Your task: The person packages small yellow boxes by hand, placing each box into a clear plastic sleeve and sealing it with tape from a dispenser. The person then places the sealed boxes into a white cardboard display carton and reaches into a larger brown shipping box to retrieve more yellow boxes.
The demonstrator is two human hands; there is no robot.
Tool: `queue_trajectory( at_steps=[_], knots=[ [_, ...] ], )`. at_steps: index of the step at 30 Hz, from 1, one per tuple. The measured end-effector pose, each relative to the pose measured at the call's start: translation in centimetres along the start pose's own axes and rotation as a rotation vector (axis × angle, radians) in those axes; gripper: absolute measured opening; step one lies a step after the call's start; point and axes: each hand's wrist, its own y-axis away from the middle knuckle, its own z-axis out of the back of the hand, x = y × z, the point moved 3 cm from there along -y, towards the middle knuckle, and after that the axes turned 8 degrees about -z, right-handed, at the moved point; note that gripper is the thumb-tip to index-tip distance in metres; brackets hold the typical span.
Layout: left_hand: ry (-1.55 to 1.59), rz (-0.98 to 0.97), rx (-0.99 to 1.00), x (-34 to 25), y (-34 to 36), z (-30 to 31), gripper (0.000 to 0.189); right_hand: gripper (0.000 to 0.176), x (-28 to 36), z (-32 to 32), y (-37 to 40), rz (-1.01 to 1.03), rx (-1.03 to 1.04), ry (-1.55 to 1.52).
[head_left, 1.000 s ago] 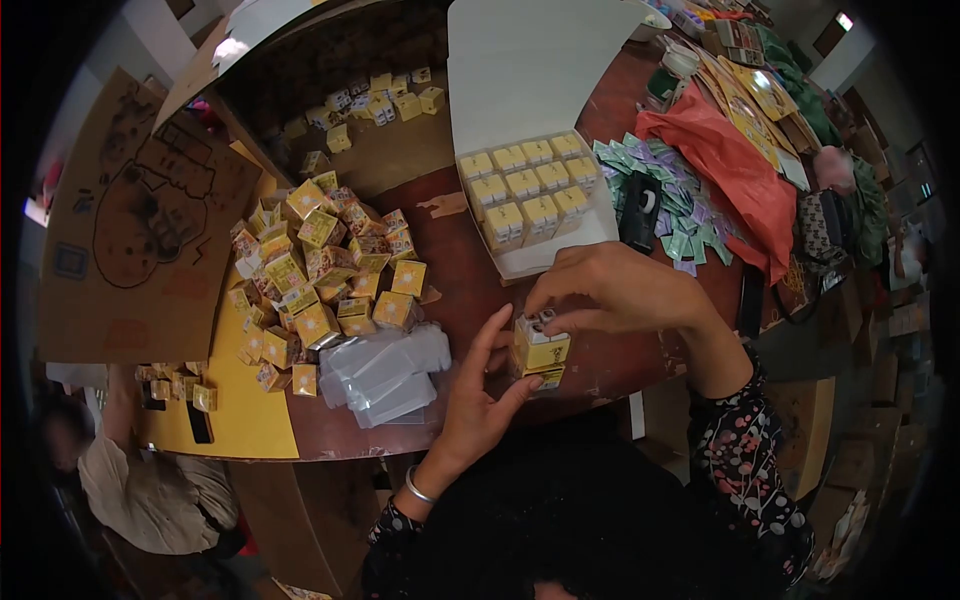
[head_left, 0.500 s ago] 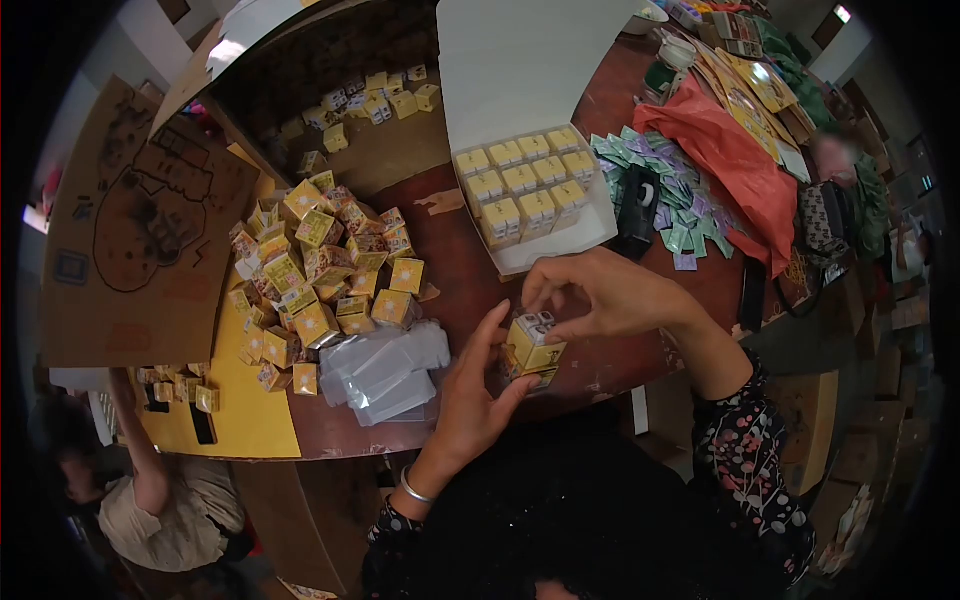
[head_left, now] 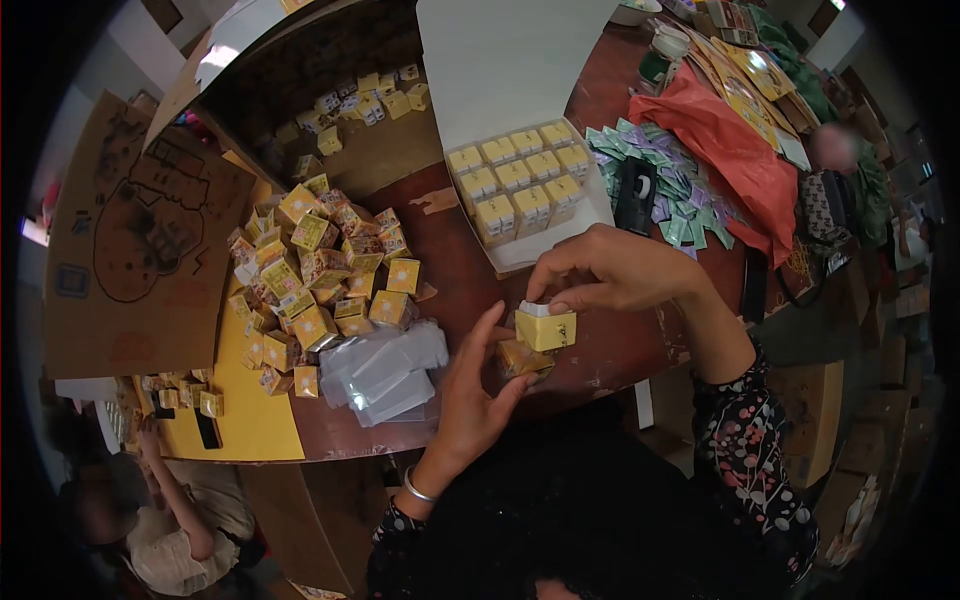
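My right hand (head_left: 610, 270) pinches the top of a small yellow-and-white box (head_left: 546, 328) between thumb and fingers. Just below and left of it, my left hand (head_left: 478, 385) is curved around a second small box (head_left: 522, 360), brownish-yellow, with its thumb and fingers at the sides. The upper box overlaps the lower one from this view. Left of my left hand lie clear plastic sleeves (head_left: 385, 375), beside a heap of small yellow boxes (head_left: 320, 260). Behind my right hand an open white carton (head_left: 520, 252) holds several yellow-topped boxes in rows.
A large cardboard box (head_left: 370, 165) with scattered small boxes inside stands at the back left. Green and purple packets (head_left: 690, 210), a black dispenser (head_left: 637, 195) and a red plastic bag (head_left: 725, 150) lie at the right. A co-worker (head_left: 185, 530) is at the lower left.
The yellow-and-white box has risen slightly and turned in my right hand, apart from the brownish one. The view has shifted a little. The co-worker's arms have moved.
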Motion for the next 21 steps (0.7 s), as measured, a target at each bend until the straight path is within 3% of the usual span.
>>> queue_trajectory(
  at_steps=[6,9,12,15,18,19,21],
  knots=[
    [-0.011,-0.042,0.003,0.5,0.4,0.0,0.084,0.024,-0.8,-1.0,-0.8,0.392,-0.193,0.176],
    [0.069,-0.008,-0.031,0.5,0.2,-0.1,0.082,0.022,0.0,-1.3,-0.7,0.109,-0.171,0.041],
    [0.126,-0.016,-0.086,0.1,0.1,-0.1,0.077,0.015,0.8,-1.8,-0.4,0.187,-0.325,0.046],
    [0.156,-0.045,-0.087,0.1,0.0,0.5,0.073,0.019,-0.1,-0.5,1.4,0.242,-0.626,0.028],
    [0.261,-0.054,-0.123,-0.6,0.0,0.9,0.068,0.043,-1.5,-2.7,2.0,0.388,-0.556,-0.175],
    [0.272,-0.094,-0.121,-0.3,-0.1,0.8,0.066,0.052,-1.7,-4.5,2.0,0.346,-0.482,-0.186],
    [0.328,-0.101,-0.104,-0.2,-0.1,0.6,0.063,0.051,-2.0,-7.6,1.2,0.350,-0.530,-0.404]
  ],
)
